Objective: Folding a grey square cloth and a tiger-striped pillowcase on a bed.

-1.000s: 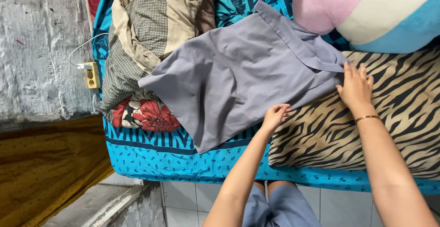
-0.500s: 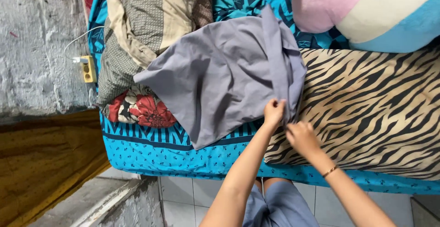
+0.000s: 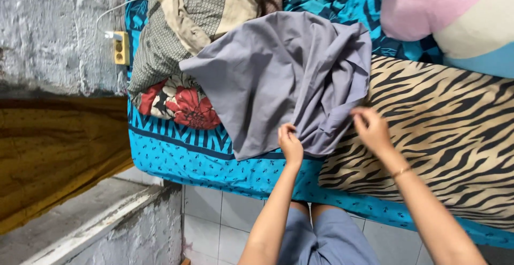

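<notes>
Hands working a grey cloth [image 3: 273, 77] on the bed: my left hand [image 3: 290, 143] is pinching its near edge with fingers curled shut, while my right hand [image 3: 372, 128] is gripping its bunched corner beside the tiger-striped blanket [image 3: 450, 131]. I am keeping the cloth spread over the blue patterned sheet [image 3: 182, 160], its long axis slanting from the folded pillows [image 3: 176, 45] down towards my hands.

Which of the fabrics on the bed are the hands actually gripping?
The plain grey cloth; left hand and right hand pinch its lower edge. The zebra-striped blanket and floral pillow lie untouched.
</notes>
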